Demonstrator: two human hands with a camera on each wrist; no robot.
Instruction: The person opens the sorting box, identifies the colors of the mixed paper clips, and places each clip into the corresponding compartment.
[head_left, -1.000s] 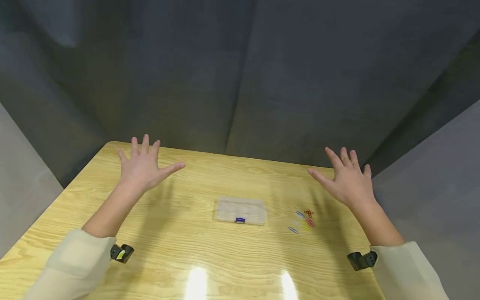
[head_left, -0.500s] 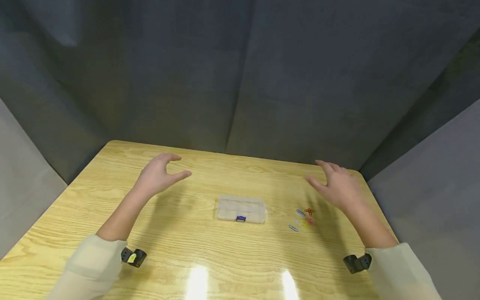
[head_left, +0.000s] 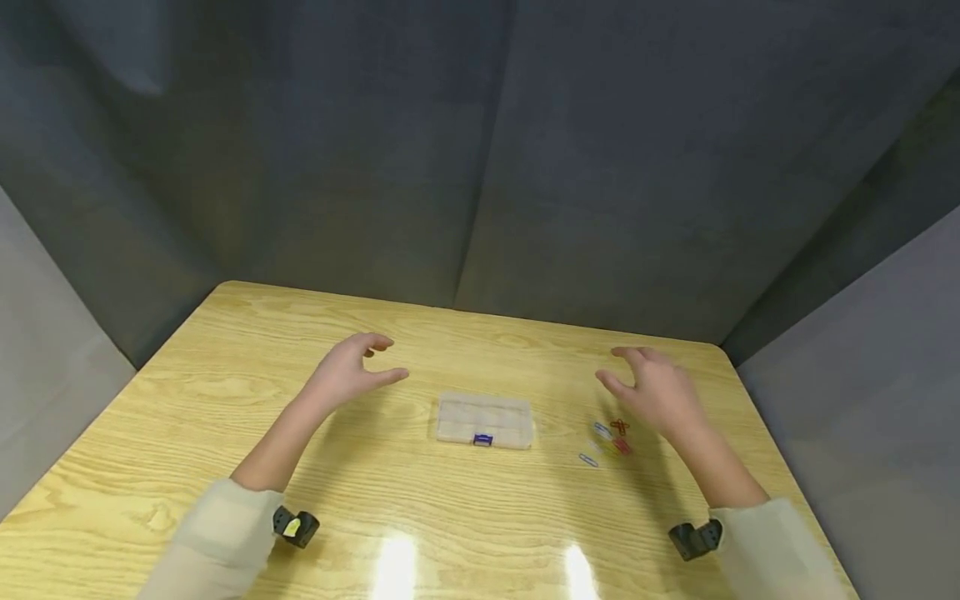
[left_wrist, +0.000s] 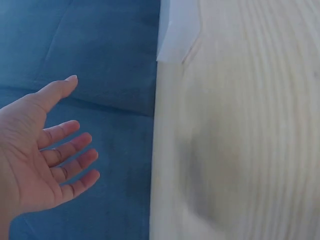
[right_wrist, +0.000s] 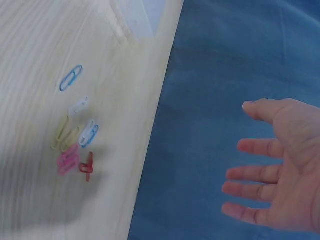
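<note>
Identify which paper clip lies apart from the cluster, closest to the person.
The blue paper clip lies alone on the table, nearer the person; the other clips bunch together.

Clear plastic box point(head_left: 484, 419), lid closed, blue latch facing the person, flat on table centre. Coloured paper clips point(head_left: 609, 440) lie loose in a small cluster just right of it.

The clear plastic compartment box point(head_left: 483, 419) shows no legible contents; the small coloured paper clips point(head_left: 609, 439) partly hide beneath the right hand point(head_left: 658, 392).
</note>
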